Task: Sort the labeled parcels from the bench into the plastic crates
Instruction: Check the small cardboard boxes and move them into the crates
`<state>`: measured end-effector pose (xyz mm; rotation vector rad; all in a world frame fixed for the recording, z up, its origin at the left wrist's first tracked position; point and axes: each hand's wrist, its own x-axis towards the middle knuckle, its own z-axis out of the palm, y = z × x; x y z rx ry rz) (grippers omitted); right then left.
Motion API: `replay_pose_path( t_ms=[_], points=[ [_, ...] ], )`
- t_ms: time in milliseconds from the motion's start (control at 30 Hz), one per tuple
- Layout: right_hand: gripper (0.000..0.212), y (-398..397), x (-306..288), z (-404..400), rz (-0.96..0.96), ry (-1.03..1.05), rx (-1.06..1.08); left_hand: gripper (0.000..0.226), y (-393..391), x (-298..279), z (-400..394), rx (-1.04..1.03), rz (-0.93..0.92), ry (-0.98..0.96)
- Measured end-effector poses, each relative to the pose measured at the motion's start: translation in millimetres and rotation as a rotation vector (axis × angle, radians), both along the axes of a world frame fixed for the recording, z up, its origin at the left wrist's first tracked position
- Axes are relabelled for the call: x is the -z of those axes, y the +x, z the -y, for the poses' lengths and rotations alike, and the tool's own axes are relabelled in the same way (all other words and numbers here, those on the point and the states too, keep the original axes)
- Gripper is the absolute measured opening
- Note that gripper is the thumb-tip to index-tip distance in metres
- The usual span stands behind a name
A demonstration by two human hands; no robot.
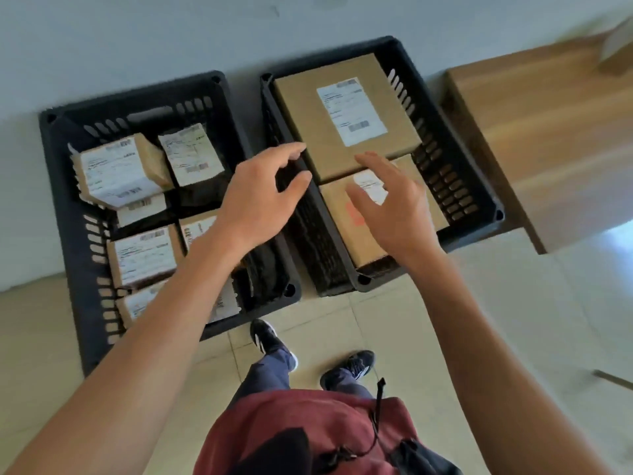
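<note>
Two black plastic crates stand on the floor against the wall. The left crate (68, 234) holds several small labeled parcels (116, 171). In the right crate (455, 159) lie a large labeled parcel (342, 114) at the back and a smaller parcel (346, 228) with a red mark in front of it. My left hand (260, 197) hovers over the gap between the crates with loosely spread fingers and holds nothing. My right hand (394, 207) is spread above the smaller parcel, partly covering its label; whether it touches the parcel I cannot tell.
A wooden bench (548, 132) runs along the wall to the right of the crates, with a blurred cardboard box (616, 49) at its far end. My feet (274, 341) stand on the tiled floor just before the crates.
</note>
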<state>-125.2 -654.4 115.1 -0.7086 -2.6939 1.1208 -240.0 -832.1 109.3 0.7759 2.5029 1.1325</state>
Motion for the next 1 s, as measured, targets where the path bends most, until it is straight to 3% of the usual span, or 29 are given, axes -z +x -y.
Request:
replay_pose_path(
  t_ms=[167,500,1000],
  points=[
    [0.047,96,-23,-78,-0.058,0.004,0.143,0.049,66,-18,-100,0.179,0.03,0.025],
    [0.048,248,-38,-198,-0.104,0.065,0.401,0.047,180,-42,-253,0.449,-0.093,0.049],
    [0.051,304,-51,-355,-0.035,0.093,0.646,0.05,212,-50,-454,0.686,-0.049,0.078]
  ],
)
